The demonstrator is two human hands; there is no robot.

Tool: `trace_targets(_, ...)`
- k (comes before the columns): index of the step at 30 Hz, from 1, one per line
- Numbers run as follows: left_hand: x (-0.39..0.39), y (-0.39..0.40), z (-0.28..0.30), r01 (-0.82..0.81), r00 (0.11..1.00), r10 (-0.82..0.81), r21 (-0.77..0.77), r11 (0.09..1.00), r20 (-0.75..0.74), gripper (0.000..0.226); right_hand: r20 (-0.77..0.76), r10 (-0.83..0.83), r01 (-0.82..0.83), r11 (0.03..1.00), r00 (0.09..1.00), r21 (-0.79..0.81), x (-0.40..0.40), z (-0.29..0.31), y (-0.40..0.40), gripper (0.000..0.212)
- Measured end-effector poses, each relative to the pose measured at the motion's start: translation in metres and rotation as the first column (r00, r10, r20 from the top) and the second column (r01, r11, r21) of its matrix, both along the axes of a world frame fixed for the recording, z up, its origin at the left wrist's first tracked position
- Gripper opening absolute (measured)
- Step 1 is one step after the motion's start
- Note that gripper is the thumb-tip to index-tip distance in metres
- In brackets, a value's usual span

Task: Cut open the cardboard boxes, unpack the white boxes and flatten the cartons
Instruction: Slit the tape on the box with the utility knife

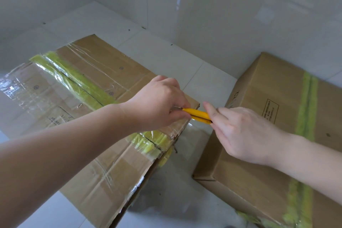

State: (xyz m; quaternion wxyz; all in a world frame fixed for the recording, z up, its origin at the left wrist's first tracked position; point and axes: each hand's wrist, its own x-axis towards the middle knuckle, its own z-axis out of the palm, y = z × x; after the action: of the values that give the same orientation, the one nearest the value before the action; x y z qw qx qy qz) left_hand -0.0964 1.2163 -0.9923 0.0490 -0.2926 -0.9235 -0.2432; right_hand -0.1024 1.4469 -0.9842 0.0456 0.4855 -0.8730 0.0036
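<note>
On the tiled floor (pixel 166 57), both hands grip a left-right yellow cutter (pixel 197 114).

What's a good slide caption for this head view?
Both hands hold a yellow cutter over a taped box.

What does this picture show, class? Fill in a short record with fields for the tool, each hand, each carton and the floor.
tool: slim yellow plastic cutter, held at both ends above the left carton's edge
left hand: fingers pinch the cutter's left end
right hand: fingers pinch the cutter's right end
left carton: brown cardboard box with yellow-green and clear tape, flaps shut
right carton: brown cardboard box with a yellow-green tape strip, shut
floor: white tiles
</note>
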Motion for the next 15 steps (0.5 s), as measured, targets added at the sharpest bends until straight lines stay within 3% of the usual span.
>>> trace_targets(6, 0.001, -0.006, 0.004, -0.009, 0.999, 0.008, 0.008, 1.0, 0.043, 0.013, -0.086, 0.067, -0.068, 0.998, 0.994, -0.011, -0.009, 0.005, -0.009, 0.044)
trace_targets(11, -0.003, -0.013, 0.008, 0.003, 0.998, -0.004, 0.017, 1.0, 0.068, 0.022, -0.02, 0.138, -0.137, 0.99, 0.99, 0.037, -0.014, 0.004, -0.009, 0.047)
trace_targets(15, -0.006, -0.023, 0.008, -0.008, 0.998, 0.005, 0.044, 0.999, 0.07, 0.015, 0.037, 0.216, -0.218, 0.974, 0.976, 0.061, -0.021, 0.008, -0.006, 0.058)
